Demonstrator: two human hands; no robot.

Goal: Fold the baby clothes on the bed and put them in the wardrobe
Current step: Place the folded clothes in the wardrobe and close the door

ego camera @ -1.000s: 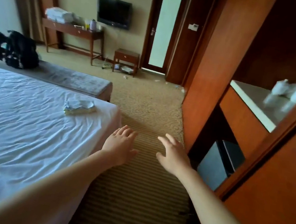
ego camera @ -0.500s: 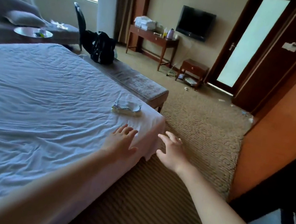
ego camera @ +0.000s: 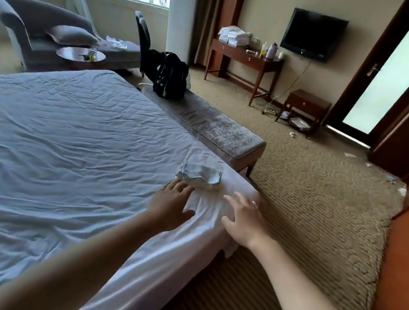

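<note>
A small folded stack of pale blue and white baby clothes [ego camera: 201, 176] lies near the foot corner of the bed [ego camera: 65, 149], which has a white wrinkled sheet. My left hand [ego camera: 171, 204] hovers just short of the stack, fingers straight and spread, fingertips almost at its near edge. My right hand [ego camera: 245, 219] is stretched out beside it over the bed corner, fingers also spread, holding nothing. The orange-brown wardrobe side [ego camera: 404, 280] shows at the right edge.
A grey padded bench [ego camera: 210, 129] stands at the foot of the bed with a black backpack [ego camera: 169, 75] on it. Patterned carpet [ego camera: 311, 198] runs between bed and wardrobe. A desk, TV, small table and door line the far wall.
My view has turned left from the wardrobe toward the bed. Both hands have moved from over the carpet to over the bed corner, close to the folded clothes.
</note>
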